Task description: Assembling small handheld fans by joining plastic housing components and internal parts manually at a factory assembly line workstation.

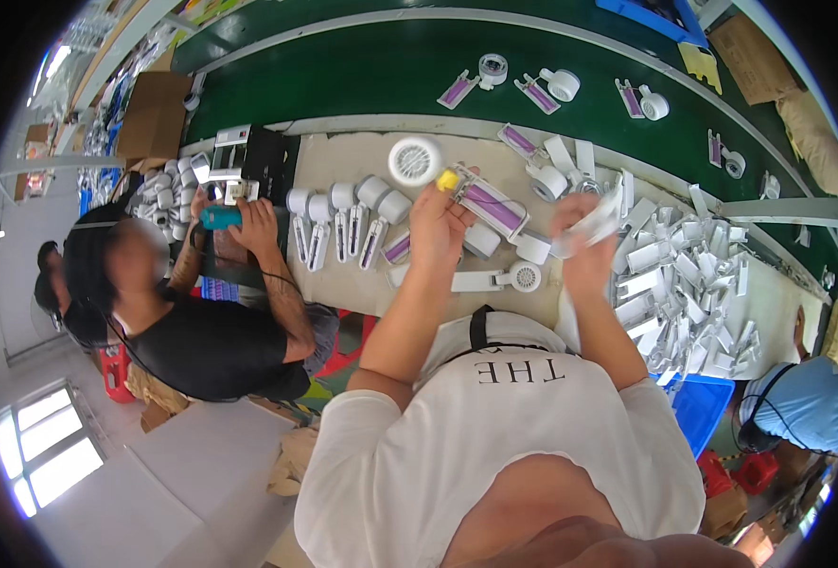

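The left hand [441, 222] is closed around a white fan part with a purple panel [490, 204] and a yellow-tipped tool [448, 179]. The right hand [582, 237] grips a white casing piece [600, 222]. Beside it lies a heap of white casings [688, 284]; a blue bin [701, 407] shows no visible contents.

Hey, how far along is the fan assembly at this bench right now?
Looks partway. Done: a row of white fans lies at the left of the bench, and more ride the green belt. In hand: the left hand holds a handle with a purple insert and a yellow-tipped tool; the right hand holds a white part. Left: a big pile of white shells at the right.
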Demonstrator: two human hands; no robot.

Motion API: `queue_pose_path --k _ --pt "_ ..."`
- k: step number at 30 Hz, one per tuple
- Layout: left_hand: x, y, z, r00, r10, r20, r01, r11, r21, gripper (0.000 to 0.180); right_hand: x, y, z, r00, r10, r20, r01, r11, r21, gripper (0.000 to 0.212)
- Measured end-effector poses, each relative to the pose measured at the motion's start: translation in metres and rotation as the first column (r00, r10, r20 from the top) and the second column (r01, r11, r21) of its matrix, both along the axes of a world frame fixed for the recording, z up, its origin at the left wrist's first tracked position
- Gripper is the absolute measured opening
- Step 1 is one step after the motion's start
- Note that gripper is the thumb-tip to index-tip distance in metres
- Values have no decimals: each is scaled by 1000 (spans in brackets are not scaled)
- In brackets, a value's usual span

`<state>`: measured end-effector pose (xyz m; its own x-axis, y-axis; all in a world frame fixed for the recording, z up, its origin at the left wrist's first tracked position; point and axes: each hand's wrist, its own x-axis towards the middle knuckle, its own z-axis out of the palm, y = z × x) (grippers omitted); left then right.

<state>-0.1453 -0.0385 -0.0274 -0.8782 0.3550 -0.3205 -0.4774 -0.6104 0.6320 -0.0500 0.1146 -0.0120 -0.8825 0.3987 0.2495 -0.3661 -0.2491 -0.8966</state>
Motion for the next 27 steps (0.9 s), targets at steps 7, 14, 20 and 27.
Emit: queue_pose_path --k 7,14,20,27 --pt "19 3 13 981 -146 -129 122 977 -177 21 12 14 32 870 -2 493 -351 700 622 45" --pt "38 4 28 976 -187 -116 155 959 -239 21 21 16 23 802 -123 584 -378 653 656 48" --pt "39 1 21 976 -205 -78 182 955 -236 22 32 11 28 879 -33 476 -316 707 633 40" --pt "42 7 12 970 -242 -41 220 931 -292 22 19 19 20 838 113 534 -395 801 451 36"
